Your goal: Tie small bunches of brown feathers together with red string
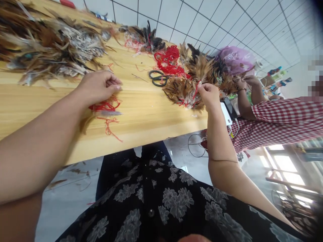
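My right hand [210,95] is closed in a pinch on the base of a brown feather bunch [202,67], with red string at its tied end. Beneath and beside it lies a pile of tied brown feather bunches [174,89]. My left hand [97,86] is over the table with its fingers curled and the thumb close to them; anything between them is too small or hidden to make out. Just below that hand are a tangle of red string [108,105] and a grey feather [111,113]. Nearer the edge is a loose piece of red string [109,127].
Black-handled scissors [158,79] lie mid-table beside a heap of red yarn [170,62]. Loose feathers [75,43] cover the left end. At the right are a purple plastic bag [234,58], a white device with a cable [225,114], and a co-worker's checked sleeve [285,111].
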